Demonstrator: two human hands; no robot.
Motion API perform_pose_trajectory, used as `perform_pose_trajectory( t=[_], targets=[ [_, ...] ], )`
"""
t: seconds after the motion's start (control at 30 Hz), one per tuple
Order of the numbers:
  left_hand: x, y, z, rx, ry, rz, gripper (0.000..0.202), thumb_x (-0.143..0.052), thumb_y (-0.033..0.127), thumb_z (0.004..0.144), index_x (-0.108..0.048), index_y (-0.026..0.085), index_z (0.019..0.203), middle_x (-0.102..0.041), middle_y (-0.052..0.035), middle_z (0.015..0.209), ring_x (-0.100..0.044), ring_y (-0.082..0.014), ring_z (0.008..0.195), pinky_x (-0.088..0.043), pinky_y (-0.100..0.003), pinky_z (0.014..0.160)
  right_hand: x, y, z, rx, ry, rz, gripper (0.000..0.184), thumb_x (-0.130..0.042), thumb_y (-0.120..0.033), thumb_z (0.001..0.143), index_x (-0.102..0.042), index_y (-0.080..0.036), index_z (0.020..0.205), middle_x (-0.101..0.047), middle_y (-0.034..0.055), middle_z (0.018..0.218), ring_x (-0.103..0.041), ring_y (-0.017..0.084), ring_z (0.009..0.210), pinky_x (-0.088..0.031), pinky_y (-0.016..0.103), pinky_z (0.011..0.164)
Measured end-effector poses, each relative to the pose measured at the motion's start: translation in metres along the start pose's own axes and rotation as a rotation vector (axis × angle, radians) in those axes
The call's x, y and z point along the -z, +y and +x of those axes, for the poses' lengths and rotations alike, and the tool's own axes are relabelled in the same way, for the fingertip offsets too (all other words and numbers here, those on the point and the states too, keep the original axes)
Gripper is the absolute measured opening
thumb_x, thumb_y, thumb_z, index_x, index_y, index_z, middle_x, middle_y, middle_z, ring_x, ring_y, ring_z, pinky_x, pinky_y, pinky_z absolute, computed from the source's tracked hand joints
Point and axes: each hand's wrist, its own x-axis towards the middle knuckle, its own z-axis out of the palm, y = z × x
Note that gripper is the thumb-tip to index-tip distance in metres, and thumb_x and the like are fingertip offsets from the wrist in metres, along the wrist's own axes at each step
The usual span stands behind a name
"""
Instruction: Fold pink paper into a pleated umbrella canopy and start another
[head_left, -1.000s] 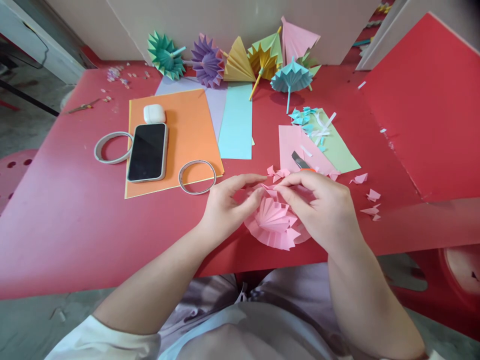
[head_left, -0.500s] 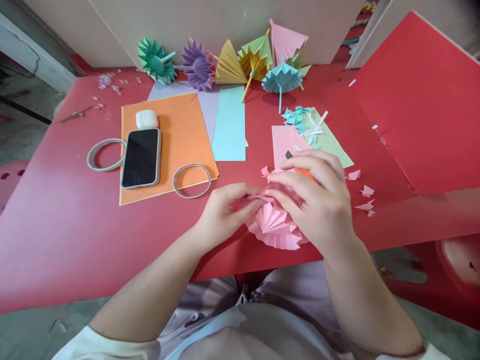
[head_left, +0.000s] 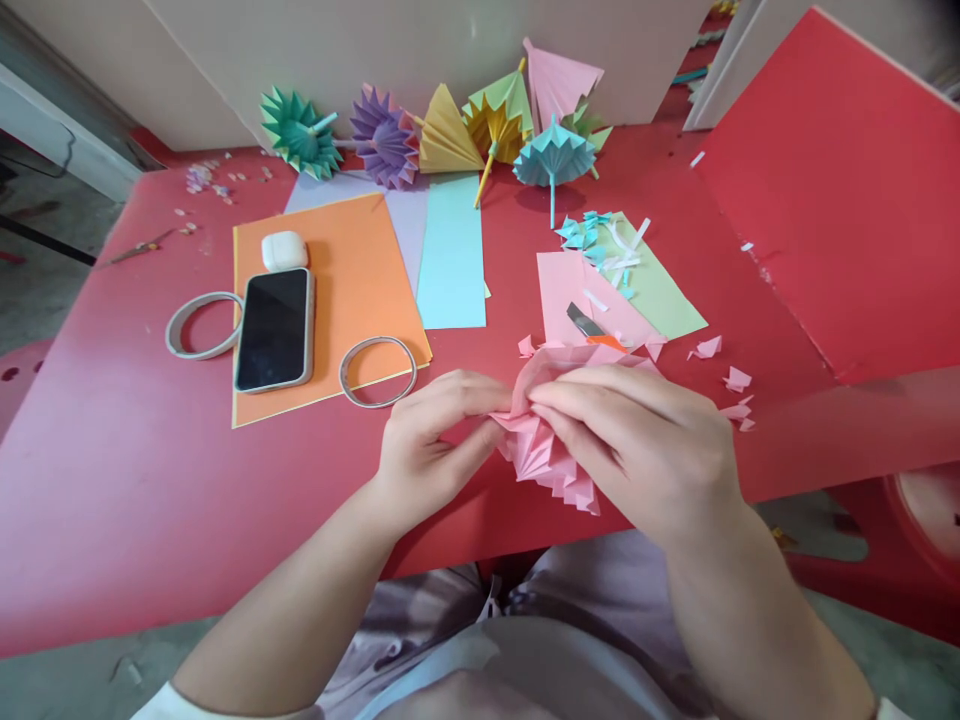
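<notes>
A pleated pink paper fan (head_left: 551, 465), round and zigzag-edged, is held between both hands above the front of the red table. My left hand (head_left: 439, 440) pinches its left edge between thumb and fingers. My right hand (head_left: 645, 430) grips the folds near the middle, fingers closed on the paper and hiding its right part. Just beyond the fan lies a craft knife (head_left: 585, 320), with a grey blade and orange handle partly covered by the fan. Beneath the knife is a flat pink paper sheet (head_left: 559, 285).
Folded paper umbrellas (head_left: 555, 160) line the back wall. A phone (head_left: 275, 330) and a white earbud case (head_left: 284, 251) rest on orange paper (head_left: 360, 270). Tape rolls (head_left: 379, 372) lie nearby. Paper scraps (head_left: 737, 380) are at right, beside a raised red panel (head_left: 840, 220).
My right fingers have lowered and closed on the pleats. The fan's far side is now lifted and bent, and more of the knife blade shows. The view has shifted slightly.
</notes>
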Motion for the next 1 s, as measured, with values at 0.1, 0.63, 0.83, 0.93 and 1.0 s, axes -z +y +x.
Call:
perform_pose_trajectory(
  t=[0.1, 0.63, 0.83, 0.93, 1.0],
  targets=[
    [0.0001, 0.0006, -0.0001, 0.009, -0.016, 0.019, 0.02, -0.06, 0.01, 0.08, -0.066, 0.023, 0.095, -0.071, -0.0034, 0.084, -0.065, -0.0161, 0.079, -0.053, -0.032, 0.073, 0.0006, -0.0002, -0.0002, 0.003, -0.008, -0.029, 0.02, -0.055, -0.005, 0.081, -0.06, -0.024, 0.079, -0.07, -0.0013, 0.08, -0.064, 0.013, 0.077, -0.052, 0.028, 0.071],
    [-0.0027, -0.0002, 0.003, -0.127, 0.012, 0.152, 0.017, -0.06, 0.003, 0.077, -0.065, 0.016, 0.087, -0.068, -0.0049, 0.078, -0.063, -0.0147, 0.074, -0.052, -0.029, 0.07, -0.0029, -0.0004, 0.0023, 0.059, -0.026, -0.107, 0.018, -0.06, 0.003, 0.071, -0.063, -0.014, 0.069, -0.07, 0.003, 0.078, -0.066, 0.015, 0.072, -0.054, 0.028, 0.068],
    [-0.0029, -0.0002, 0.0026, -0.119, 0.001, 0.159, 0.015, -0.059, 0.004, 0.078, -0.064, 0.016, 0.085, -0.067, -0.0046, 0.077, -0.063, -0.0144, 0.074, -0.052, -0.028, 0.069, -0.0032, -0.0011, 0.005, 0.068, -0.035, -0.135, 0.019, -0.06, 0.004, 0.07, -0.066, -0.013, 0.072, -0.07, 0.003, 0.072, -0.065, 0.014, 0.066, -0.054, 0.028, 0.066],
    [-0.0025, -0.0008, 0.0026, -0.121, -0.002, 0.144, 0.015, -0.06, 0.002, 0.076, -0.065, 0.014, 0.085, -0.067, -0.0057, 0.077, -0.063, -0.0148, 0.074, -0.052, -0.029, 0.069, -0.0025, 0.0002, 0.0059, 0.086, -0.037, -0.122, 0.02, -0.06, 0.006, 0.069, -0.067, -0.013, 0.072, -0.07, 0.0043, 0.072, -0.065, 0.014, 0.066, -0.053, 0.028, 0.065],
    [-0.0024, -0.0008, 0.0027, -0.117, 0.0, 0.134, 0.015, -0.06, 0.002, 0.076, -0.065, 0.013, 0.085, -0.067, -0.0062, 0.077, -0.063, -0.0151, 0.074, -0.052, -0.029, 0.07, -0.0019, 0.0008, 0.0061, 0.095, -0.03, -0.114, 0.02, -0.059, 0.006, 0.069, -0.066, -0.012, 0.072, -0.07, 0.0051, 0.072, -0.065, 0.015, 0.066, -0.053, 0.028, 0.065]
  ],
)
